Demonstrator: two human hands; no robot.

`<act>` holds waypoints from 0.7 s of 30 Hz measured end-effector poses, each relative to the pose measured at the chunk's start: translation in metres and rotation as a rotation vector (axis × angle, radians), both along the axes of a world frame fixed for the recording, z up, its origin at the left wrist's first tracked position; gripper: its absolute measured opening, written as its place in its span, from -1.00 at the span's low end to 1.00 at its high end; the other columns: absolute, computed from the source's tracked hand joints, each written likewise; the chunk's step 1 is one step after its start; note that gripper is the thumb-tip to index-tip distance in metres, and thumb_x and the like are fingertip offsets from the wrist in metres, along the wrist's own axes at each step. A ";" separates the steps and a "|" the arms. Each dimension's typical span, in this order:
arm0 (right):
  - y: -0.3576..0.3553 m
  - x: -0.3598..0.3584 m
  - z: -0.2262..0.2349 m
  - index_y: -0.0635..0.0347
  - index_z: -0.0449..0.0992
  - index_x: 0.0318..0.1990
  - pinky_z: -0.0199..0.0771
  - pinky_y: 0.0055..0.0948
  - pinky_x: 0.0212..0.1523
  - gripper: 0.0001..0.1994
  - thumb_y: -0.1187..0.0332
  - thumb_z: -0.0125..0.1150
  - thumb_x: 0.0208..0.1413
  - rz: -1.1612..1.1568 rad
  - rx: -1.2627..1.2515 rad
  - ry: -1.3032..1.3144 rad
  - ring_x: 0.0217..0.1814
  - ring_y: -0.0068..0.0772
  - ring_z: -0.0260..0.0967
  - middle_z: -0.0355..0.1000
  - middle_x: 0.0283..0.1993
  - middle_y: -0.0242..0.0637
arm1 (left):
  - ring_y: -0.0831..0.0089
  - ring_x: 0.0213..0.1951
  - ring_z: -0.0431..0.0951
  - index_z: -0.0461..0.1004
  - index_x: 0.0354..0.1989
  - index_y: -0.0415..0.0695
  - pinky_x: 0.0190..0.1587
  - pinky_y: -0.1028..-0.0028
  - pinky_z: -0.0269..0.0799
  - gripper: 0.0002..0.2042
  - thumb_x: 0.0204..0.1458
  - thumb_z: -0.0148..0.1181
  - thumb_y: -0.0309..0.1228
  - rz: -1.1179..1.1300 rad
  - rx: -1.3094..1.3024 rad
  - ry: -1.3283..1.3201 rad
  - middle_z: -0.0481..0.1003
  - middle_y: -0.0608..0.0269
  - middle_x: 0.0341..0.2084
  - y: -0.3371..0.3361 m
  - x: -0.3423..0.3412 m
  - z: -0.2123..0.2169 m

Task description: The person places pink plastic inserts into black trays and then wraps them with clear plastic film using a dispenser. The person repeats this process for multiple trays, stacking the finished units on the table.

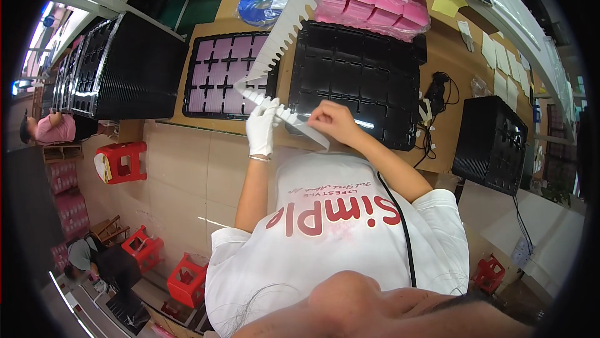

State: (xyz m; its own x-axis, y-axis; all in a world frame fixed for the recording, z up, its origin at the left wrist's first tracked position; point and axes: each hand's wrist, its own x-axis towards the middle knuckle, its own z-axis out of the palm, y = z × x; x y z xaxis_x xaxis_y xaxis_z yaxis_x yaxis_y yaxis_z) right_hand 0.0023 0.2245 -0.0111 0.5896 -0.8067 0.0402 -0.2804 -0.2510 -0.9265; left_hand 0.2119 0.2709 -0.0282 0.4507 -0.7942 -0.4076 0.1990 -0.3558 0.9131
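Observation:
A long white strip with a notched edge hangs down over the table and folds back toward my chest. My left hand, in a white glove, is closed on the strip just past its fold. Bare and with its fingers pinched together, my right hand is at the strip's lower part near the loose end. Whatever lies between its fingertips is too small to make out. Under the strip, a black tray holds pink-purple pieces in its compartments. A black compartment tray lies beyond my right hand.
Pink foam pieces in clear plastic and a wrapped blue roll sit at the back. Tall stacks of black trays stand left, another stack right. Black cables lie on the table. Red stools and two people are farther left.

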 end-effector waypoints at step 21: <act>-0.005 0.024 -0.040 0.15 0.50 -0.48 0.43 -0.27 -0.24 -0.87 0.32 0.26 -0.08 -0.066 -0.235 0.340 -0.27 -0.19 0.43 0.43 -0.39 -0.28 | 0.73 -0.56 0.39 0.58 -0.19 -0.22 -0.48 0.69 0.24 -0.78 0.07 0.28 -0.34 -0.079 0.027 -0.016 0.54 0.41 -0.48 0.012 0.010 -0.003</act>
